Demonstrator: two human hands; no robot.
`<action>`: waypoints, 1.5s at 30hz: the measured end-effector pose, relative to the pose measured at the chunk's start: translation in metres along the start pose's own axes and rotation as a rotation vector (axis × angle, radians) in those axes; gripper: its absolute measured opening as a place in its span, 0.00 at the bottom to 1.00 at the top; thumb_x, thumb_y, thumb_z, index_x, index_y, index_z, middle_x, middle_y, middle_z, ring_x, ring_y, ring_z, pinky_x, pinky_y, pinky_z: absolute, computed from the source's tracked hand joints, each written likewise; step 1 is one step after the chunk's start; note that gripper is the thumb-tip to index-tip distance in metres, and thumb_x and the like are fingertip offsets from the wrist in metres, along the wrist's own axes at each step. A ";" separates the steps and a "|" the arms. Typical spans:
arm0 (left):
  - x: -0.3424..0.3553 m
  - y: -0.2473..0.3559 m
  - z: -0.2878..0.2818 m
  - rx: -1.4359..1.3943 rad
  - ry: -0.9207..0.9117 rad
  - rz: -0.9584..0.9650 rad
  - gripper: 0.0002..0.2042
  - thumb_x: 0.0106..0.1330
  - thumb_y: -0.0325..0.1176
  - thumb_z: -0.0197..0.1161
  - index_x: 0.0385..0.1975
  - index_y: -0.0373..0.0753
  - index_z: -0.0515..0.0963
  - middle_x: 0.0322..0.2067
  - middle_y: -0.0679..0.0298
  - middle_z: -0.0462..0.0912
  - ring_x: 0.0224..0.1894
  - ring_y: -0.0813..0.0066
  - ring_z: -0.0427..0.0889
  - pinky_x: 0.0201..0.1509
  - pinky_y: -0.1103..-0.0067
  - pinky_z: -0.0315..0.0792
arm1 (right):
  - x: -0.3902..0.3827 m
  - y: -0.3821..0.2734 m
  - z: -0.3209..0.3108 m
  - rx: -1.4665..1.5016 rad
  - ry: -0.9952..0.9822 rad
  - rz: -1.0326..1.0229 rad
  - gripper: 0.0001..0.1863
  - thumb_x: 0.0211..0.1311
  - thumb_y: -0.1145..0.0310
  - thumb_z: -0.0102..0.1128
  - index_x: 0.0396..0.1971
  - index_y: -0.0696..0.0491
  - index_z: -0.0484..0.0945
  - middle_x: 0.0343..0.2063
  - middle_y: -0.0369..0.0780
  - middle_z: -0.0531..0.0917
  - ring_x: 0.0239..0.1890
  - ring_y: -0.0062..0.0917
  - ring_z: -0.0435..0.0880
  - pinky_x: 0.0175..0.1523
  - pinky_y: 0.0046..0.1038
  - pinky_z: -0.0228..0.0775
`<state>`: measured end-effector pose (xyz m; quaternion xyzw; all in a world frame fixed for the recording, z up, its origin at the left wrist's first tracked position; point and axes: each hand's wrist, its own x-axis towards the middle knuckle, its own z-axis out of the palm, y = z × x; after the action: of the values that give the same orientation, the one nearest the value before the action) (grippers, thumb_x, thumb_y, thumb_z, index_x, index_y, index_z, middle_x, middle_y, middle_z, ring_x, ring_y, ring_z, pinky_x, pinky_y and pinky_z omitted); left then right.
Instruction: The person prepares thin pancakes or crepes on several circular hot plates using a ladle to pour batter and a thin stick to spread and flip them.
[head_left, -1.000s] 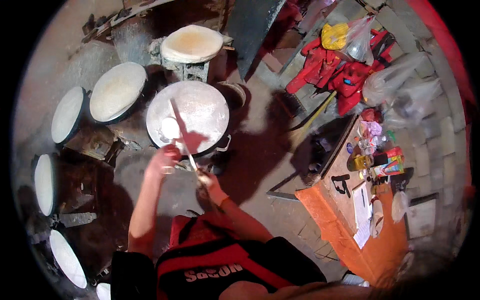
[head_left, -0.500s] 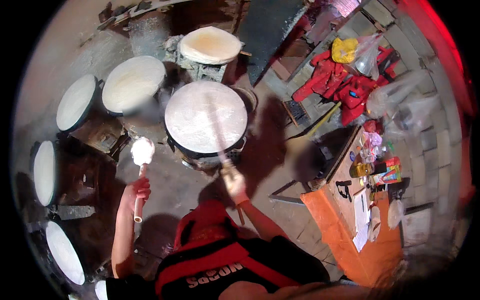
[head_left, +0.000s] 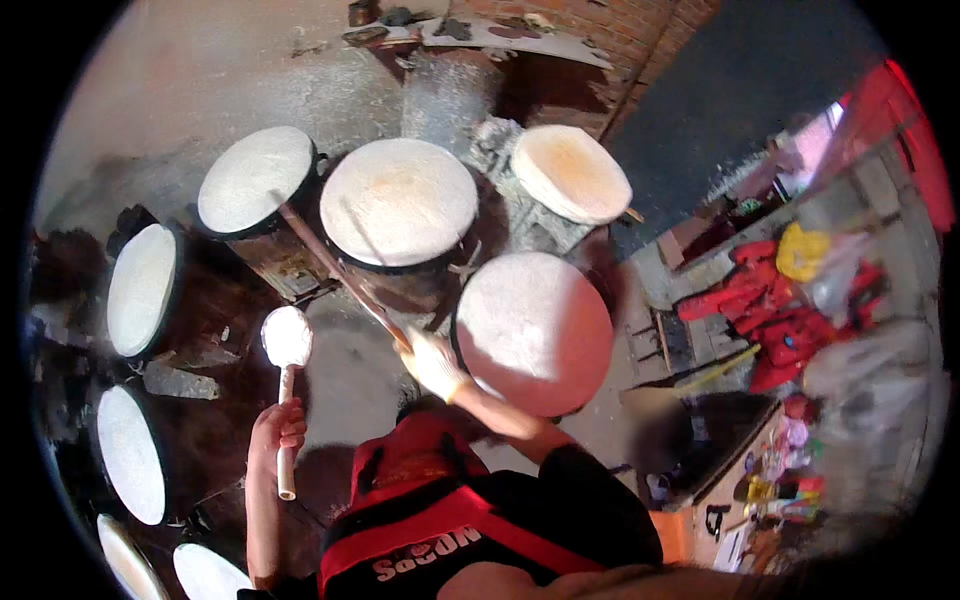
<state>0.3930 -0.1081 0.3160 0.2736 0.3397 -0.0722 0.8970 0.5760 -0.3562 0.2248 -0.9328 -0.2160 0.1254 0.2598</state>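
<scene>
My left hand [head_left: 278, 430] is closed around the pale handle of a paddle-like tool with a rounded white head [head_left: 287, 337], held upright over the floor. My right hand [head_left: 435, 368], in a whitish glove, grips a long thin wooden stick [head_left: 335, 265]. The stick reaches up and left, its tip over the near right edge of a round griddle [head_left: 250, 185] covered with a pale, flat layer. Whether the tip touches is unclear. Beside it stands another coated griddle [head_left: 400, 203] with a thin dark streak across it. Below my right forearm lies a larger coated griddle [head_left: 533, 335].
More pale-topped griddles [head_left: 142, 290] curve down the left side. A stack of tan round sheets [head_left: 572, 175] sits at the back. To the right are a red cloth heap [head_left: 790, 320], a yellow bag [head_left: 803, 252] and a cluttered table with an orange front [head_left: 672, 535].
The view has turned left, so the griddles sit farther right. My right hand's stick has swung from the nearest large griddle to one farther left. My left hand still holds its white-headed tool.
</scene>
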 end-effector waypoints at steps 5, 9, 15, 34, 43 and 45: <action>0.010 0.041 0.011 -0.058 0.005 0.066 0.09 0.67 0.29 0.51 0.43 0.32 0.67 0.22 0.70 0.64 0.15 0.89 0.58 0.11 0.92 0.52 | 0.150 -0.014 -0.026 -0.331 0.158 -0.384 0.22 0.51 0.60 0.60 0.45 0.52 0.69 0.36 0.43 0.73 0.28 0.35 0.80 0.28 0.37 0.71; 0.018 0.070 0.040 -0.094 0.043 0.139 0.11 0.67 0.29 0.50 0.46 0.31 0.67 0.23 0.70 0.64 0.16 0.89 0.58 0.11 0.93 0.54 | 0.187 0.028 -0.023 -0.437 0.200 -0.569 0.14 0.52 0.61 0.55 0.38 0.52 0.72 0.34 0.41 0.73 0.28 0.32 0.80 0.29 0.37 0.72; 0.048 0.119 0.051 -0.195 -0.006 0.064 0.12 0.66 0.28 0.50 0.47 0.30 0.67 0.23 0.70 0.64 0.16 0.89 0.59 0.12 0.93 0.55 | 0.211 0.038 -0.034 -0.344 0.250 -0.486 0.10 0.49 0.64 0.54 0.32 0.49 0.76 0.31 0.38 0.78 0.30 0.33 0.80 0.32 0.36 0.72; 0.183 0.220 0.130 -0.035 -0.236 -0.206 0.12 0.66 0.28 0.49 0.46 0.29 0.67 0.21 0.70 0.64 0.15 0.88 0.58 0.11 0.92 0.54 | 0.239 0.269 -0.360 1.191 1.292 0.425 0.14 0.51 0.60 0.66 0.19 0.47 0.69 0.08 0.31 0.64 0.08 0.20 0.61 0.16 0.23 0.53; 0.169 0.189 0.229 -0.074 0.103 -0.065 0.12 0.67 0.28 0.46 0.45 0.27 0.67 0.20 0.68 0.66 0.14 0.86 0.60 0.11 0.91 0.55 | 0.255 0.387 -0.240 1.233 1.497 0.897 0.09 0.55 0.62 0.56 0.29 0.52 0.75 0.21 0.37 0.78 0.22 0.27 0.77 0.25 0.29 0.68; 0.151 0.186 0.269 -0.204 0.097 -0.142 0.11 0.67 0.28 0.46 0.44 0.27 0.68 0.20 0.68 0.66 0.14 0.86 0.60 0.11 0.91 0.55 | 0.260 0.363 -0.230 1.272 1.490 0.985 0.13 0.54 0.61 0.58 0.34 0.54 0.76 0.27 0.39 0.79 0.25 0.28 0.78 0.29 0.32 0.70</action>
<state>0.7192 -0.0887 0.4663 0.1593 0.4068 -0.0873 0.8953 1.0059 -0.6135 0.1892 -0.4543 0.4957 -0.2913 0.6804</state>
